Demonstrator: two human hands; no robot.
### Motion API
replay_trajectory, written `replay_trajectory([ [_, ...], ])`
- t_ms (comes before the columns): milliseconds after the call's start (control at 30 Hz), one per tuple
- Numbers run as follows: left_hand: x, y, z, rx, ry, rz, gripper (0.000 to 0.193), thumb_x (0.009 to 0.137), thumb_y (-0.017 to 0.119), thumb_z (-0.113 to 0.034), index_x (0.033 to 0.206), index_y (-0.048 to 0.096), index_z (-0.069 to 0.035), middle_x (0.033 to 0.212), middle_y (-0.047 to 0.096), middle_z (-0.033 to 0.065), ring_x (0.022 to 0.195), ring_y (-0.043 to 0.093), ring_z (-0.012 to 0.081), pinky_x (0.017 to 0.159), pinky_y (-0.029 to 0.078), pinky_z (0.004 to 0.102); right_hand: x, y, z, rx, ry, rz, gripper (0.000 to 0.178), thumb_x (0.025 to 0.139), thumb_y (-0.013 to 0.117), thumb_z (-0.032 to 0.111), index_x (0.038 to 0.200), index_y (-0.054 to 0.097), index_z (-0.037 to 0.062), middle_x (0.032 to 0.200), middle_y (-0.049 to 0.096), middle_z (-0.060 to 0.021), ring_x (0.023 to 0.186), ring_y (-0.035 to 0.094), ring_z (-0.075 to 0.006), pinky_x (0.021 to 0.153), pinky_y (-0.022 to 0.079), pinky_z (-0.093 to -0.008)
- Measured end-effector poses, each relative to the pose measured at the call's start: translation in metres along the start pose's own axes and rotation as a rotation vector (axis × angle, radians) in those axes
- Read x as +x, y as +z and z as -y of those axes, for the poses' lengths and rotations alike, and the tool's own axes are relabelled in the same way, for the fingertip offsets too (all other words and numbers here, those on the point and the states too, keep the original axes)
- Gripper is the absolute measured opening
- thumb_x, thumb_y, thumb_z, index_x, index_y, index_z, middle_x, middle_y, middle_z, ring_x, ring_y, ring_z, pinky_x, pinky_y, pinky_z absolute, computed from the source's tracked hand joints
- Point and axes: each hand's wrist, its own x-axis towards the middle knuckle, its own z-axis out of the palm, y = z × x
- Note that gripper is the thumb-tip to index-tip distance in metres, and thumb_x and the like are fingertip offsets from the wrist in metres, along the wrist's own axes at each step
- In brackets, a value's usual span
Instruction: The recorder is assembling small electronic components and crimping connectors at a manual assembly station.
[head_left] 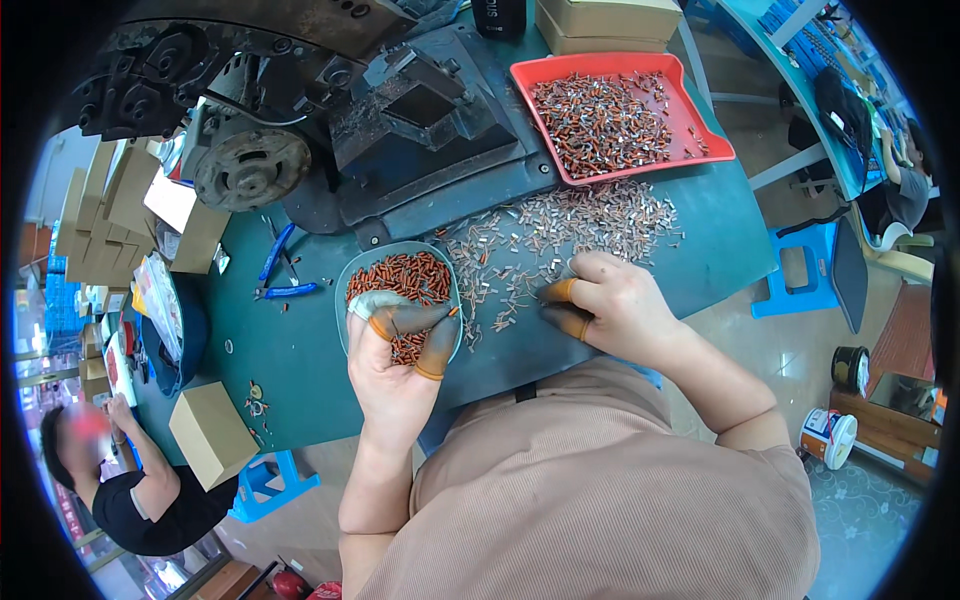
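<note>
My left hand (385, 350), with brown-and-orange finger cots on its fingers, is over a pale green bowl (343, 290). The bowl is heaped with small copper-coloured cylinders (412, 275). Between thumb and finger it pinches one small copper-coloured cylinder (453, 312), whose tip shows. My right hand (615, 302), also in finger cots, is low over the table, fingers bent and drawn together beside scattered small metal pieces (520, 260). Whatever those fingers hold is too small or hidden to make out.
A red tray (700, 125) full of similar small pieces stands at the far right of the green table (300, 370). A dark metal machine (430, 130) fills the back. Blue-handled pliers (277, 255) lie left of the bowl. Another person (145, 500) sits at the left.
</note>
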Motion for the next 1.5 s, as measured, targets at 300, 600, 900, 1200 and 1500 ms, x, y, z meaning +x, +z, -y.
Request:
replay_trajectory([
  [300,-0.001,-0.004,0.001,0.027,0.020,0.000,0.019,0.071,0.076,0.002,0.086,0.067,-0.004,0.090,0.055,0.0053,0.085,0.054,0.0187,0.077,0.044,0.0279,-0.004,0.011,0.007,-0.040,0.071,-0.026,0.020,0.068,0.077,0.012,0.083,0.065,0.0071,0.076,0.051,-0.0073,0.072,0.058,-0.0261,0.058,0.049,-0.0365],
  [600,0.002,-0.005,-0.002,0.034,-0.009,0.006,0.020,0.070,0.076,0.002,0.088,0.068,-0.005,0.093,0.056,0.0054,0.088,0.055,0.0194,0.079,0.044,0.0281,0.000,0.015,-0.001,-0.013,0.067,-0.081,0.020,0.068,0.073,0.006,0.084,0.061,0.0047,0.078,0.053,-0.0096,0.070,0.059,-0.0289,0.057,0.049,-0.0373],
  [900,0.007,-0.006,0.003,0.055,-0.012,-0.012,0.021,0.071,0.077,0.001,0.089,0.068,-0.004,0.095,0.057,0.0061,0.091,0.055,0.0206,0.081,0.044,0.0292,-0.002,0.003,0.000,-0.026,-0.025,-0.063,0.021,0.067,0.078,0.012,0.082,0.065,0.0069,0.074,0.049,-0.0068,0.068,0.056,-0.0249,0.055,0.047,-0.0361],
  [1200,0.004,-0.006,0.004,0.058,0.007,-0.013,0.021,0.071,0.078,0.000,0.089,0.067,-0.003,0.096,0.057,0.0061,0.090,0.056,0.0202,0.080,0.044,0.0287,-0.003,0.003,-0.007,-0.048,0.046,-0.089,0.024,0.066,0.079,0.014,0.085,0.067,0.0082,0.076,0.050,-0.0065,0.070,0.056,-0.0252,0.057,0.048,-0.0366],
  [1500,-0.001,-0.006,0.001,0.035,-0.009,-0.007,0.021,0.072,0.077,0.001,0.090,0.067,-0.003,0.098,0.058,0.0066,0.091,0.057,0.0187,0.080,0.046,0.0284,-0.005,0.014,0.000,-0.002,0.008,-0.070,0.019,0.071,0.077,0.012,0.082,0.063,0.0071,0.077,0.052,-0.0070,0.069,0.057,-0.0257,0.057,0.048,-0.0365],
])
